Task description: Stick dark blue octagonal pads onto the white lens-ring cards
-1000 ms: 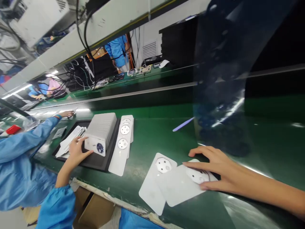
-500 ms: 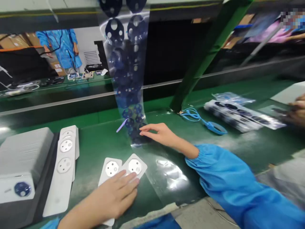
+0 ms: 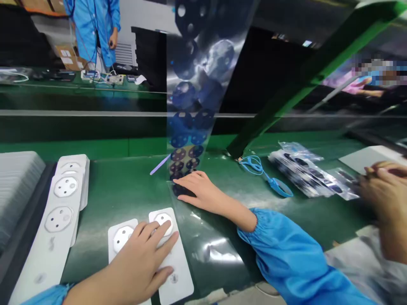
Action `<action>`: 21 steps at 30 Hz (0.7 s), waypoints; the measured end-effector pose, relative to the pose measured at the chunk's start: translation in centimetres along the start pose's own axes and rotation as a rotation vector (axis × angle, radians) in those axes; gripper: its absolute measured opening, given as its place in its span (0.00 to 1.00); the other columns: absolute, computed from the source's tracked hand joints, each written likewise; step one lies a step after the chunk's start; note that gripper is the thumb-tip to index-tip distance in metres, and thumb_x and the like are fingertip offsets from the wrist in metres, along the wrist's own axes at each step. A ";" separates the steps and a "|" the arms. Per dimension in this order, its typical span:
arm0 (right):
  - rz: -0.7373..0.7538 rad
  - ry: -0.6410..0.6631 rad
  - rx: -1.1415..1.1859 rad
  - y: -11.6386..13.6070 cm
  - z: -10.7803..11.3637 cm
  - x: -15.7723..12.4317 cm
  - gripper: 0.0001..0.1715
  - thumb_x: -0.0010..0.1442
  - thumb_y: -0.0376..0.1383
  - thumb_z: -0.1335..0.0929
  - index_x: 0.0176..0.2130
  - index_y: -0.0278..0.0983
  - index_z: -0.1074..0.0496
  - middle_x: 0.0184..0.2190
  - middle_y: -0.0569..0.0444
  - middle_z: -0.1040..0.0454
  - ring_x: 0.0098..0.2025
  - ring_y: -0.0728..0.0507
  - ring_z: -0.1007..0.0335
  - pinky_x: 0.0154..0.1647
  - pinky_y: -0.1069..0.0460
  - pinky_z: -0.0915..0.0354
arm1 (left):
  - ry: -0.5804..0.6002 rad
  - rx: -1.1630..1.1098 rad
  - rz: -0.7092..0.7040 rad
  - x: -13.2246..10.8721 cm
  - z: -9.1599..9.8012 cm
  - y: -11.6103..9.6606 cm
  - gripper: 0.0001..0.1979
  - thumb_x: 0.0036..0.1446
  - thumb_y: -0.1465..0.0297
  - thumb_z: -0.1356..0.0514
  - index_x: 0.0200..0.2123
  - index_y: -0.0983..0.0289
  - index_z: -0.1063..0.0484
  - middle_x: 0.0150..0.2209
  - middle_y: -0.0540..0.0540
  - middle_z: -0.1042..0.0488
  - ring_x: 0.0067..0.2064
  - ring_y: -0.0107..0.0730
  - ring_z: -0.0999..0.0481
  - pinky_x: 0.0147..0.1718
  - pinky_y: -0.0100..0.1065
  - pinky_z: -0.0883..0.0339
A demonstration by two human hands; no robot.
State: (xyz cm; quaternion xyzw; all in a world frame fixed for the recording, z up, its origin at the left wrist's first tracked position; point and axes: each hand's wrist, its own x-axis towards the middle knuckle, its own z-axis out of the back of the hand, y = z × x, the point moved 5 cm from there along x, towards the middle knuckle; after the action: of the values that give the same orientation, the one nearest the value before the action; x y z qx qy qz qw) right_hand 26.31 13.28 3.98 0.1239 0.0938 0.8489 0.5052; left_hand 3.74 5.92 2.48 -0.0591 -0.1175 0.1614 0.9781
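Observation:
My left hand (image 3: 140, 258) lies with spread fingers over two flat white cards with rounded corners, each bearing a round white disc with small holes. Its fingertips touch the disc of the right card (image 3: 176, 279); the left card (image 3: 122, 238) is partly hidden under the hand. At the lower end of a hanging clear film strip (image 3: 190, 127), which carries rows of dark round stickers with holes, is my right hand (image 3: 203, 192). Its fingers are stretched out and the thumb is apart, touching or just over the film. A purple stick (image 3: 160, 164) rests beside the strip.
Similar white cards (image 3: 51, 237) lie overlapped at left, beside a grey stack (image 3: 19, 199). A blue cord with a loop (image 3: 270, 178) and bagged dark-disc sheets (image 3: 305, 169) lie at right. Another person's hands (image 3: 384, 182) work at the right edge. A green post (image 3: 280, 97) slants upward.
My right hand has come down onto the lower end of the film, its fingers spreading. The right card has turned straighter under my left hand. The camera view has shifted.

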 end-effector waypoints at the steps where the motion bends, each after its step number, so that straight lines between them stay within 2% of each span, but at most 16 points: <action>1: -0.004 0.021 0.005 -0.1 -0.1 0.0 0.26 0.71 0.45 0.32 0.64 0.39 0.31 0.53 0.44 0.25 0.53 0.36 0.30 0.60 0.36 0.39 | 0.000 0.001 -0.003 0.0 -0.1 0.1 0.30 0.64 0.65 0.39 0.67 0.64 0.36 0.63 0.65 0.34 0.56 0.58 0.33 0.52 0.55 0.37; 3: -0.009 0.057 -0.008 -0.4 -0.5 -0.1 0.26 0.71 0.47 0.32 0.64 0.40 0.30 0.53 0.43 0.27 0.52 0.36 0.31 0.56 0.38 0.36 | -0.007 -0.008 -0.004 0.0 0.0 0.3 0.28 0.65 0.64 0.41 0.67 0.63 0.36 0.63 0.65 0.34 0.57 0.58 0.34 0.53 0.55 0.38; 5: -0.004 0.057 -0.053 -0.6 -0.8 -0.1 0.27 0.71 0.47 0.32 0.64 0.41 0.29 0.56 0.41 0.30 0.57 0.33 0.35 0.59 0.36 0.37 | -0.019 -0.030 0.002 0.0 0.0 0.4 0.27 0.66 0.65 0.43 0.67 0.63 0.36 0.63 0.64 0.34 0.59 0.58 0.35 0.55 0.55 0.39; 7: 0.011 0.048 -0.111 -0.6 -1.0 -0.1 0.31 0.70 0.48 0.32 0.68 0.43 0.34 0.67 0.39 0.40 0.68 0.29 0.46 0.65 0.32 0.42 | -0.030 -0.059 0.024 0.0 0.0 0.5 0.27 0.67 0.64 0.43 0.67 0.63 0.36 0.65 0.65 0.36 0.62 0.59 0.38 0.58 0.56 0.40; 9: 0.047 0.084 -0.142 -0.3 -1.3 0.1 0.37 0.71 0.48 0.32 0.72 0.43 0.43 0.75 0.40 0.55 0.75 0.28 0.62 0.68 0.30 0.49 | -0.038 -0.088 0.050 -0.1 0.0 0.6 0.27 0.66 0.63 0.43 0.66 0.62 0.36 0.67 0.65 0.39 0.65 0.60 0.40 0.59 0.57 0.42; 10: 0.064 0.119 -0.147 -0.1 -1.5 0.2 0.39 0.71 0.49 0.33 0.73 0.44 0.47 0.76 0.42 0.60 0.76 0.28 0.66 0.69 0.29 0.51 | -0.039 -0.098 0.060 -0.1 -0.1 0.6 0.28 0.66 0.63 0.42 0.66 0.62 0.36 0.68 0.66 0.41 0.65 0.61 0.41 0.60 0.58 0.42; 11: 0.075 0.154 -0.144 0.1 -1.6 0.3 0.40 0.72 0.49 0.34 0.74 0.45 0.50 0.76 0.43 0.61 0.76 0.29 0.66 0.69 0.29 0.52 | -0.039 -0.105 0.065 -0.1 -0.2 0.6 0.28 0.65 0.63 0.41 0.66 0.62 0.37 0.68 0.66 0.42 0.65 0.62 0.41 0.60 0.58 0.42; 13: 0.081 0.193 -0.130 0.7 -1.7 0.5 0.40 0.73 0.50 0.35 0.75 0.47 0.54 0.75 0.44 0.54 0.75 0.31 0.58 0.70 0.28 0.55 | -0.031 -0.109 0.062 -0.2 -0.4 0.6 0.29 0.64 0.63 0.40 0.66 0.63 0.37 0.68 0.67 0.43 0.65 0.63 0.41 0.59 0.60 0.42; 16: 0.065 0.149 -0.114 1.6 -1.4 0.7 0.41 0.73 0.50 0.35 0.75 0.44 0.55 0.66 0.42 0.34 0.69 0.33 0.42 0.70 0.25 0.60 | -0.026 -0.101 0.056 -0.2 -0.6 0.6 0.30 0.64 0.63 0.39 0.67 0.64 0.37 0.68 0.69 0.43 0.65 0.65 0.42 0.58 0.61 0.42; 19: 0.054 0.042 -0.153 2.5 -0.8 0.5 0.39 0.71 0.48 0.32 0.71 0.35 0.45 0.51 0.41 0.22 0.57 0.35 0.29 0.69 0.25 0.61 | -0.023 -0.109 0.059 -0.3 -0.6 0.6 0.28 0.68 0.59 0.42 0.67 0.63 0.37 0.68 0.68 0.42 0.65 0.64 0.42 0.59 0.60 0.42; 21: 0.079 -0.014 -0.215 3.1 -0.5 0.2 0.28 0.72 0.44 0.32 0.65 0.34 0.36 0.42 0.45 0.20 0.47 0.38 0.24 0.70 0.27 0.57 | -0.014 -0.114 0.063 -0.4 -0.6 0.6 0.28 0.70 0.56 0.44 0.67 0.62 0.38 0.68 0.67 0.43 0.66 0.63 0.42 0.59 0.59 0.42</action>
State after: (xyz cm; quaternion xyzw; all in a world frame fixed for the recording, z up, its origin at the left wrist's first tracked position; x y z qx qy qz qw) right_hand 23.52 11.96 4.40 0.0786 -0.0065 0.8724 0.4824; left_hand 3.36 6.33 1.68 -0.1171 -0.1313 0.1855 0.9668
